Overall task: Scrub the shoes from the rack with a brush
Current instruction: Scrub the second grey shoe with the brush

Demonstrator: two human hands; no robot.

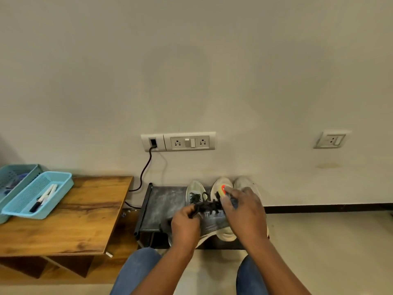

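**Head view: brush at the shoe's far end**

Head camera showed the grey shoe held above the rack, its long axis running left to right between the hands. Left hand gripped the heel end, fingers curled. Right hand clasped the brush at the toe end, nearer the laces, likely ready to scrub.

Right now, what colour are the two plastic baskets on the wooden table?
Light blue plastic baskets, clearest in the head view.
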